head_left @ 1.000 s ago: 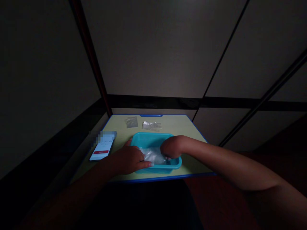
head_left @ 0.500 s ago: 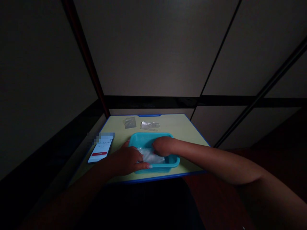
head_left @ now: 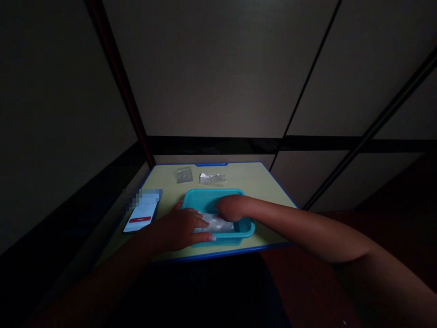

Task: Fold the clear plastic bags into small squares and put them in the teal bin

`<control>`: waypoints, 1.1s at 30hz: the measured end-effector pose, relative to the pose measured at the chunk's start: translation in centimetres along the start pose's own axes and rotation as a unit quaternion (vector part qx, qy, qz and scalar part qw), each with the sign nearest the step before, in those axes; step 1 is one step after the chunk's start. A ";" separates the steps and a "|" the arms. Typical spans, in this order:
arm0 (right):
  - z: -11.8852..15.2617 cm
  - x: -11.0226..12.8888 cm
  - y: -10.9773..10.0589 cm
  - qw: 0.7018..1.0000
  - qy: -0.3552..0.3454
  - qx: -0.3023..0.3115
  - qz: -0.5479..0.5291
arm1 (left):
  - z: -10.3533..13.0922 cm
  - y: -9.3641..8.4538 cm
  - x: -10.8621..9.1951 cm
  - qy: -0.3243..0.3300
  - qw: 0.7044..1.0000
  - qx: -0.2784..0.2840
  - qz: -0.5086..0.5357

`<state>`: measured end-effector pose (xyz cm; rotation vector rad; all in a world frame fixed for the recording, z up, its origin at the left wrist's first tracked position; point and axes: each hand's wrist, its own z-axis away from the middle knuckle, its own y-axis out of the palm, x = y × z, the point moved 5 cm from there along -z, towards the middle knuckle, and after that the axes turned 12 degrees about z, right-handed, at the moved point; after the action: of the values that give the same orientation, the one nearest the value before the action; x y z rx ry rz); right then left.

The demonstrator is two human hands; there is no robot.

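Observation:
A turquoise plastic basin (head_left: 247,230) sits near the front edge of the small table. Clear plastic bags (head_left: 218,224) lie inside it, crinkled and shiny. My left hand (head_left: 180,229) rests over the basin's left side, its thumb along the front rim and the other fingers spread onto the plastic. Reaching in from the right, my right hand (head_left: 232,208) is closed with its fingers curled down at the upper edge of the bags. Its fingertips are hidden, so what they pinch does not show.
The pale yellow table (head_left: 246,175) has a blue edge. A phone with a lit screen (head_left: 141,214) lies at the left. Two clear plastic pieces lie behind the basin: a flat one (head_left: 184,175) and a crumpled one (head_left: 212,178). Cabinet panels (head_left: 211,68) stand behind the table.
My left fingers have straightened and spread further over the plastic. My right hand stays in the basin almost unmoved. The whole view has shifted slightly.

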<state>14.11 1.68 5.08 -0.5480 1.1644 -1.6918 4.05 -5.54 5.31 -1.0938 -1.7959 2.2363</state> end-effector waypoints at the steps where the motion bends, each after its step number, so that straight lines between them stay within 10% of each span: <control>1: -0.4 0.0 0.2 1.000 -0.004 0.006 0.011 | 0.0 0.0 -0.1 0.001 1.000 -0.001 -0.002; 13: -3.3 1.1 1.7 0.985 -0.150 0.049 -0.073 | 0.6 0.0 -1.0 -0.003 0.999 0.034 -0.005; 33: 0.1 0.5 -1.8 0.994 -0.098 0.043 0.037 | 1.0 -0.6 -0.6 -0.043 0.999 0.005 -0.033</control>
<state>13.21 1.31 6.63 -0.5966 0.9557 -1.5780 3.71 -6.45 6.17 -0.9369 -1.8226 2.2836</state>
